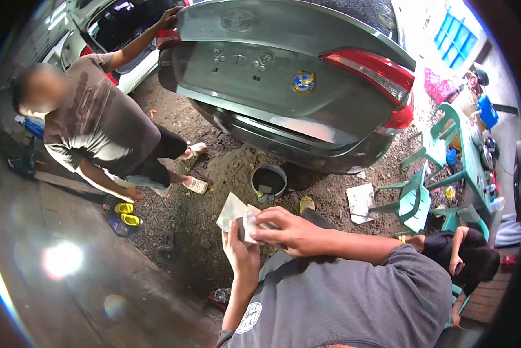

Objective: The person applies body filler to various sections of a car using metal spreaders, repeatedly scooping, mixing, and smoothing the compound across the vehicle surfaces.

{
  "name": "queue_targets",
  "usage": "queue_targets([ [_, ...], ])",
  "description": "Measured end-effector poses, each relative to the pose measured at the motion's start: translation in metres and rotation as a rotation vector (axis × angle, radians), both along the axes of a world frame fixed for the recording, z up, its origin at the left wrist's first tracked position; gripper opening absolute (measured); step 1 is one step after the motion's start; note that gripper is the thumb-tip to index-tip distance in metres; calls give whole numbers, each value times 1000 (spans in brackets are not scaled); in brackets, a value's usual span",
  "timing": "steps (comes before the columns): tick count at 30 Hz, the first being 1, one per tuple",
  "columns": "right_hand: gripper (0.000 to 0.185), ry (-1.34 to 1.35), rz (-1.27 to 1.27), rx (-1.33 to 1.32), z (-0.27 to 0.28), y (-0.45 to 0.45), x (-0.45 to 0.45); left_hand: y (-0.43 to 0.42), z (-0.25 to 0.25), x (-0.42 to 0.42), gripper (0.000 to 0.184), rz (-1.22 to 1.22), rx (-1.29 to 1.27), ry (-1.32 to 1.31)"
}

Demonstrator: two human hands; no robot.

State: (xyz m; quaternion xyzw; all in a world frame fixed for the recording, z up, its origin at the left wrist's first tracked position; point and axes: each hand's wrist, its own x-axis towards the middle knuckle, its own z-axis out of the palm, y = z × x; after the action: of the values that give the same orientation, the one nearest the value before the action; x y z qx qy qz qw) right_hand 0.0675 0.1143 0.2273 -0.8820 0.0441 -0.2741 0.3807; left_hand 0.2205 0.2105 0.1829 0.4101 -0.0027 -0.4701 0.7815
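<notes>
My left hand (241, 252) is closed at chest height, its thumb and fingers pinching a pale, stiff square sheet (231, 210), perhaps paper or sandpaper. My right hand (289, 232) curls its fingers over a whitish folded piece of sheet (249, 225), pressed close against the left hand. Between the hands a small dark surface shows, too covered to name. Below and beyond them, a round bucket (284, 184) of dark liquid stands on the dirt, with a small light object in it. Past the bucket is the rear of a grey-green car (231, 66).
A person (104, 116) at the left rests one hand on the car's trunk edge. Yellow clogs (130, 220) lie on the gravel. Green plastic chairs (414, 203) and a cluttered table (475, 168) stand right, near a seated person (466, 249). A flat pale board (361, 203) lies on the ground.
</notes>
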Motion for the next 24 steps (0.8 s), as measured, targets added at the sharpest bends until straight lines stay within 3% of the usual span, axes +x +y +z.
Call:
queue_targets([
  [5,61,134,-54,-107,-50,-16,8,23,-12,21,34,155,159,-62],
  [6,55,219,-86,-243,-42,-22,2,29,-13,30,33,176,127,-23],
  [8,51,194,-144,-187,-70,-39,5,30,0,37,32,299,26,-77],
  [9,50,178,-196,-244,-65,-46,7,23,10,38,31,381,5,-103],
  [10,48,158,-237,-293,-59,-50,11,26,-11,46,29,401,72,-312],
  [12,47,149,-313,-419,-7,-47,26,15,11,47,38,443,122,-328],
  [15,46,48,-235,-501,23,-48,49,-8,45,43,48,475,80,-416],
  [24,45,-5,-228,-608,37,-86,75,-64,50,51,46,525,257,-668],
])
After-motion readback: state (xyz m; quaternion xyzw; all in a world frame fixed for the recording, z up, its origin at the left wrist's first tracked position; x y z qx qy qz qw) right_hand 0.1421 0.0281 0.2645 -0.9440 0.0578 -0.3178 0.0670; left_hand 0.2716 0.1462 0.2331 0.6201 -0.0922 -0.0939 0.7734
